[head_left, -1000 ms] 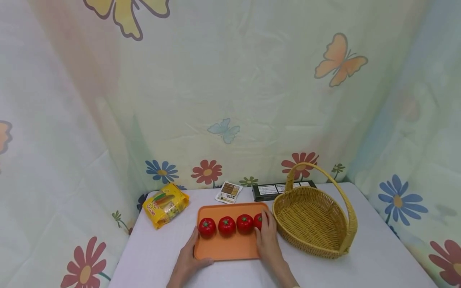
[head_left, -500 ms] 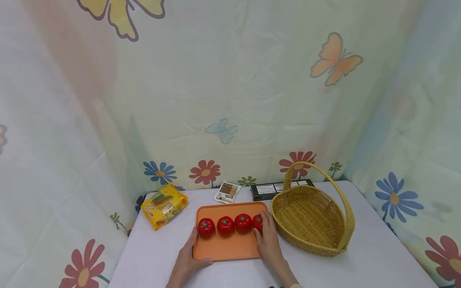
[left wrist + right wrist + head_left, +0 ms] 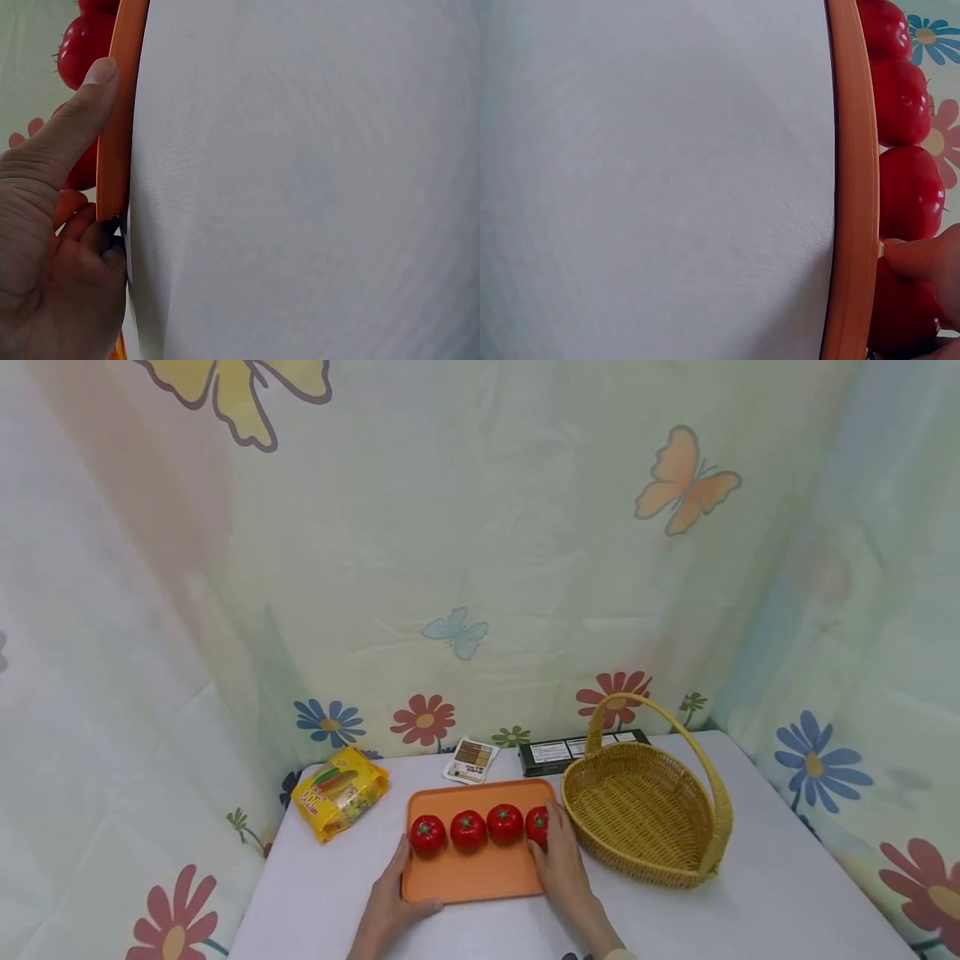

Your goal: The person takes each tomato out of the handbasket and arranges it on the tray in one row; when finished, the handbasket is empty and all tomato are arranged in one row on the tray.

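Note:
An orange tray (image 3: 476, 881) lies on the white tablecloth, with several red tomatoes (image 3: 468, 831) lined up across it. At the tray's left near corner, my left hand (image 3: 392, 895) holds the rim. In the left wrist view its thumb (image 3: 86, 105) lies along the near edge, while the other fingers curl at the side. My right hand (image 3: 564, 868) grips the rightmost tomato (image 3: 536, 825), which still sits in the tray. The right wrist view shows a fingertip against that tomato (image 3: 904, 311), just inside the tray's near edge (image 3: 855, 180). The hand's other fingers are mostly hidden there.
A wicker basket (image 3: 637, 864) with a tall handle stands right beside the tray. Behind are a black box (image 3: 551, 753) and a small white-and-brown packet (image 3: 471, 761). A yellow snack bag (image 3: 340, 792) lies at the left. A patterned curtain (image 3: 480, 527) encloses the table.
The head view has turned slightly right, so the scene shifts a little left. Both hands, the tray and the tomatoes keep their places relative to one another.

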The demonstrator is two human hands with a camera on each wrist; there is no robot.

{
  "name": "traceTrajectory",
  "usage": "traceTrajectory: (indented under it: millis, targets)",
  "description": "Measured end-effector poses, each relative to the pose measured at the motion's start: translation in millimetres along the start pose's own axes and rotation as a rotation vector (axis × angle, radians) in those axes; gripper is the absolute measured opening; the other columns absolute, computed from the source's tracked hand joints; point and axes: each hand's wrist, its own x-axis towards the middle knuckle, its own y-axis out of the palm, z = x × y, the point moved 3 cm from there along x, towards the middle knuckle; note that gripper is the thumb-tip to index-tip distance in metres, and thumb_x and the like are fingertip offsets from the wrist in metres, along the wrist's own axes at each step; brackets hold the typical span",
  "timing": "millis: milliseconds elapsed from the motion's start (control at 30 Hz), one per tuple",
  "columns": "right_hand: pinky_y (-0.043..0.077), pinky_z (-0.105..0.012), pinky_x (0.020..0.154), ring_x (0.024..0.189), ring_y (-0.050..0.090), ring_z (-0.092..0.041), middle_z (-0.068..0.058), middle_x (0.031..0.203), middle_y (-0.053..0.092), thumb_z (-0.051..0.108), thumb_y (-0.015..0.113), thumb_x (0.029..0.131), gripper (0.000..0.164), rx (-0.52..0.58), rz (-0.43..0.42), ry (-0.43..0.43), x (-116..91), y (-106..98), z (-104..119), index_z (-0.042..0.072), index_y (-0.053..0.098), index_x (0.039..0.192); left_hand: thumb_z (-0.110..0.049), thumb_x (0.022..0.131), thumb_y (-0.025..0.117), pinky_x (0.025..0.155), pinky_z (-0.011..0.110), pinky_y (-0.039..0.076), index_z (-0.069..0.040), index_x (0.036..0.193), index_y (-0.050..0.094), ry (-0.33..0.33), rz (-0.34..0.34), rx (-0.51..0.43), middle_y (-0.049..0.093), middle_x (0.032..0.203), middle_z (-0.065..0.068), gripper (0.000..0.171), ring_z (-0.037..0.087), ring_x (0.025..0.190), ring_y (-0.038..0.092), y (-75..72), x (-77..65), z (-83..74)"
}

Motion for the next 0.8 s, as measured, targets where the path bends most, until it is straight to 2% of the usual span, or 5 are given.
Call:
traceTrajectory:
  millis: [200,367,533,800]
  targets:
    - [0.041,-0.066,0.121,0.151,0.043,-0.049,-0.031,0.162,0.04,0.0,0.083,0.093,0.085,0.011,0.012,0.018,-3.9,0.4,-0.5,-0.004,0.036,0.163,-0.04,0.065,0.104,0.127,0.066,0.032,-0.007,0.172,0.023,0.0,0.004,-0.006,0.028,0.176,0.02,0.138,0.049,0.16,0.027,0.6,-1.8,1.8]
    - [0.041,-0.066,0.12,0.149,0.044,-0.05,-0.032,0.159,0.042,-0.001,0.085,0.09,0.084,0.014,-0.014,0.007,-4.6,-0.4,-0.1,-0.007,0.039,0.16,-0.041,0.066,0.103,0.127,0.066,0.032,-0.006,0.172,0.023,0.005,0.003,0.001,0.027,0.176,0.02,0.137,0.049,0.16,0.027,0.5,-1.1,1.9]
    - [0.039,-0.065,0.122,0.152,0.042,-0.049,-0.031,0.163,0.04,0.0,0.082,0.093,0.083,0.023,-0.002,0.024,-1.8,0.5,-0.6,-0.006,0.036,0.162,-0.04,0.067,0.103,0.127,0.065,0.032,-0.006,0.171,0.023,0.014,0.004,-0.001,0.027,0.176,0.019,0.136,0.048,0.16,0.026,-0.7,-1.2,1.2]
    - [0.041,-0.064,0.121,0.152,0.041,-0.051,-0.034,0.163,0.039,-0.001,0.081,0.094,0.082,0.019,-0.024,-0.012,5.0,3.4,1.3,-0.008,0.035,0.161,-0.042,0.067,0.103,0.126,0.066,0.033,-0.008,0.172,0.022,0.009,0.003,0.0,0.028,0.176,0.019,0.136,0.049,0.16,0.027,-0.6,-1.4,0.7]
